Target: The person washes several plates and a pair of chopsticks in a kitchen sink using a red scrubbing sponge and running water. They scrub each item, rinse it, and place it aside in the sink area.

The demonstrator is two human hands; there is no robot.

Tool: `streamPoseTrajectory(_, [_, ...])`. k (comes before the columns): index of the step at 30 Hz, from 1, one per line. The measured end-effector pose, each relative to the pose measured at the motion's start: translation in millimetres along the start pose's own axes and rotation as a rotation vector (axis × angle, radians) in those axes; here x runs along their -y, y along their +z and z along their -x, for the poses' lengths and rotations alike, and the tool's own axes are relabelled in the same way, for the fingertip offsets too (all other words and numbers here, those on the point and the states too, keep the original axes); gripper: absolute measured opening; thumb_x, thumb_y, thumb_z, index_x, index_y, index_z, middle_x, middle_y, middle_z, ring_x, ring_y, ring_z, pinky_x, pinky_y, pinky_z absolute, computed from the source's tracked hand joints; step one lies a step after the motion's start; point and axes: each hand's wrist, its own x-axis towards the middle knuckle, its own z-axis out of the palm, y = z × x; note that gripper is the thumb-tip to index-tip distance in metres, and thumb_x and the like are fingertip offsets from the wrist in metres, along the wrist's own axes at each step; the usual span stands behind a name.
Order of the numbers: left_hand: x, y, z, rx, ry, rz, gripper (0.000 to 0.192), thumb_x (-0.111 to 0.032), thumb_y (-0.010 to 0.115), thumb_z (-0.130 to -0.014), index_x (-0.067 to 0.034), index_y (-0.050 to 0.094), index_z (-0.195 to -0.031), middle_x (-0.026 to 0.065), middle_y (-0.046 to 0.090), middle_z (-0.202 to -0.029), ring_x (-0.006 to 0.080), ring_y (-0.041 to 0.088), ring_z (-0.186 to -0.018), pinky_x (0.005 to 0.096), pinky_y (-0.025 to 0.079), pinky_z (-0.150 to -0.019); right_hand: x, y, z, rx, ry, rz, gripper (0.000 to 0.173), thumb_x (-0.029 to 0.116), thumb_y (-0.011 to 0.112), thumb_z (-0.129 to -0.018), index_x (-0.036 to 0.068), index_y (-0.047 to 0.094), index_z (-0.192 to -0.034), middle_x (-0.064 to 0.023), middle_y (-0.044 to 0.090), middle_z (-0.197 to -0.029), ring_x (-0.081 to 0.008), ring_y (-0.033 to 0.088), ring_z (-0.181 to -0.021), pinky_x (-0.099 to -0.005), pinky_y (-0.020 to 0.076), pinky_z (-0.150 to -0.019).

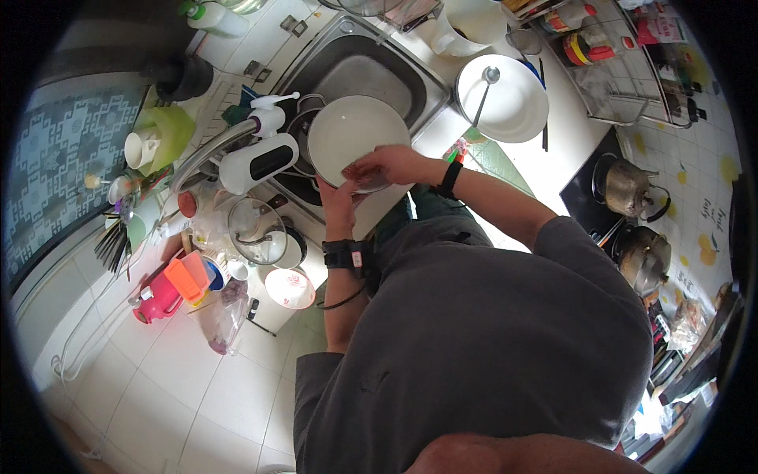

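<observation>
A large white plate (358,130) is held over the near part of the stainless steel sink (364,77). My left hand (337,201) grips its near left rim from below. Fingers of my right hand (394,165) rest on the plate's inner face at the near side; whether they hold a cloth or anything else I cannot tell. Partly hidden behind the plate, a metal pot or basin (301,127) sits in the sink's left part. The white faucet unit (260,160) with a curved metal hose stands just left of the plate.
Right of the sink, a white dish (515,109) holds a metal spoon (489,83). A kettle (625,186) and a metal pot (642,260) stand on the stove at the right. A glass lid (257,231) and a white bowl (290,288) are on the left counter.
</observation>
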Motion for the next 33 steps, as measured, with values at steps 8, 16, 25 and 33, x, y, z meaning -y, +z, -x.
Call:
streamPoseTrajectory(8, [7.6,-14.8,-22.4,0.038,0.021,-0.019,0.082,0.007,0.054,-0.072,-0.009,0.031,-0.149,0.0169,0.052,-0.133,0.0315,0.065,-0.109,0.0438,0.067,-0.077,12.0,14.6,-5.0,-0.085,-0.09,-0.078,0.04,0.008,0.061,-0.093,0.016,0.069,-0.131,-0.0078,0.07,-0.129,-0.0347,0.067,-0.11,-0.0426,0.0505,-0.099])
streamPoseTrajectory(16, [-12.3,-3.3,-12.7,-0.062,0.075,-0.03,0.08,0.007,0.054,-0.072,-0.007,0.033,-0.148,0.0162,0.052,-0.131,0.0303,0.065,-0.109,0.041,0.066,-0.074,-2.7,-12.7,24.4,-0.375,0.028,0.466,0.024,0.022,0.065,-0.089,0.013,0.078,-0.107,-0.0067,0.071,-0.104,-0.0314,0.059,-0.12,-0.0544,0.0438,-0.105])
streamPoseTrajectory(25, [-19.2,-0.9,-7.3,0.008,0.108,-0.146,0.075,0.005,0.054,-0.072,-0.005,0.038,-0.145,0.0148,0.059,-0.122,0.0284,0.068,-0.099,0.0383,0.064,-0.068,-33.4,-21.5,-20.5,-0.782,0.412,0.221,0.041,0.013,0.074,-0.084,-0.001,0.058,-0.12,-0.0196,0.066,-0.105,-0.0434,0.061,-0.111,-0.0498,0.0526,-0.089])
streamPoseTrajectory(33, [-4.5,-10.7,-24.3,-0.036,0.197,-0.037,0.078,0.007,0.053,-0.07,-0.006,0.039,-0.146,0.0148,0.059,-0.124,0.0279,0.068,-0.101,0.0365,0.062,-0.07,-25.7,17.5,-12.0,-0.584,0.561,-0.247,0.032,0.014,0.066,-0.086,0.006,0.063,-0.118,-0.0119,0.075,-0.103,-0.0294,0.072,-0.101,-0.0432,0.0567,-0.084])
